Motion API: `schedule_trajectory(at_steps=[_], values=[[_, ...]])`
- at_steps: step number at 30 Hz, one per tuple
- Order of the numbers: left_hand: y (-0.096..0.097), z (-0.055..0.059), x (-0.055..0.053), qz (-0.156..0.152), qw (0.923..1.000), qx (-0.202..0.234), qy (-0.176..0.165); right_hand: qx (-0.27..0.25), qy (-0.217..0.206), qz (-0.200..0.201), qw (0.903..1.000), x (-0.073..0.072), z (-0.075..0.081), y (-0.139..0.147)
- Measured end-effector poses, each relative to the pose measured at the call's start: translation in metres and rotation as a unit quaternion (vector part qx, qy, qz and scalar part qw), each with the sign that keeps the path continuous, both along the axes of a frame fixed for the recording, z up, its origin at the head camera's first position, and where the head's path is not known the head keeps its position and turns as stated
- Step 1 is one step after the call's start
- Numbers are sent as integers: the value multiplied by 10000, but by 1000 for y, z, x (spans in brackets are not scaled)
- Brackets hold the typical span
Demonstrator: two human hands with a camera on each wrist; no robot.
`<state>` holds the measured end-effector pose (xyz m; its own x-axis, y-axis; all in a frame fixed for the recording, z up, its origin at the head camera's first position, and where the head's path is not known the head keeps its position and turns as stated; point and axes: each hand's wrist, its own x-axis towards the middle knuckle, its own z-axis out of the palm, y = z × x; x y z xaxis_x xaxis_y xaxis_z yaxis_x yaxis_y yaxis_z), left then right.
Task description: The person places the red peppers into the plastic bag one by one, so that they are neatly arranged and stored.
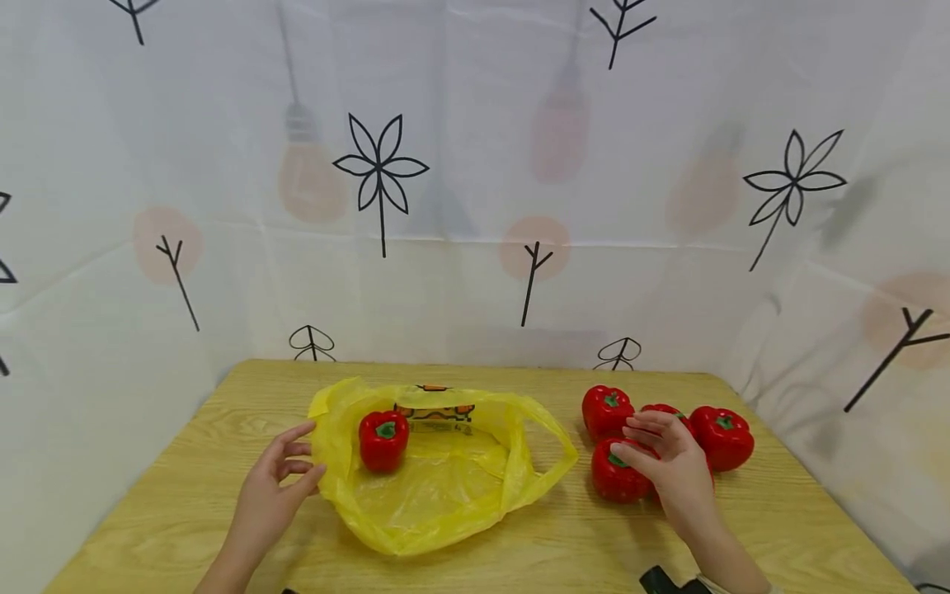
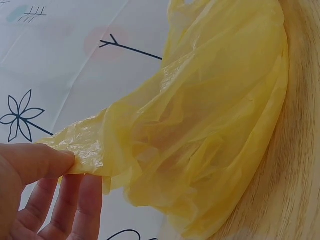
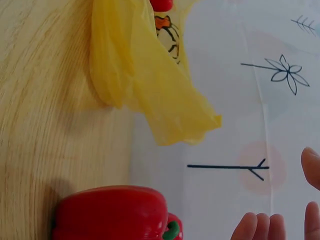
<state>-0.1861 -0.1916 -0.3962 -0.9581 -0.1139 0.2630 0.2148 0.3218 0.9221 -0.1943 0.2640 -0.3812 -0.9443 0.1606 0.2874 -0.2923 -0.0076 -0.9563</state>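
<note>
My left hand point(image 1: 270, 483) is at the left side of a yellow plastic bag point(image 1: 332, 450). In the left wrist view, thumb and fingers pinch the edge of that bag point(image 2: 215, 120). The bag lies with its mouth spread wide, and one red bell pepper point(image 1: 383, 450) sits inside at the left. Over a group of several red bell peppers point(image 1: 618, 480) on the right hovers my right hand point(image 1: 679, 470), its fingers loosely bent and spread, holding nothing. It partly hides the peppers behind it. A large pepper point(image 3: 112, 215) shows low in the right wrist view.
Everything stands on a wooden table point(image 1: 185, 470). A white cloth point(image 1: 460, 305) printed with plants and light bulbs hangs behind it. The bag's handle loop point(image 1: 560, 450) reaches toward the peppers on the right.
</note>
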Motion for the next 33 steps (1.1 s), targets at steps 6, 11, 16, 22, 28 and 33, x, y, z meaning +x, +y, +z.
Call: schedule_trajectory(at_steps=[6, 11, 16, 22, 28, 33], values=[[1, 0, -1, -53, 10000, 49, -31, -68, 282, 217, 9993, -37, -57, 49], [1, 0, -2, -61, 9999, 63, -86, -85, 72, -155, 9998, -49, -78, 70], [2, 0, -3, -41, 9999, 60, -131, 185, 83, -361, 9991, -43, -75, 75], [2, 1, -2, -34, 9999, 32, -118, 535, 28, -392, 9978, -15, -40, 61], [0, 0, -1, -16, 9999, 65, -76, 628, -75, -396, 9972, 8, -12, 46], [-1, 1, -1, -14, 9999, 67, -114, 753, 6, -376, 9964, -12, -45, 78]])
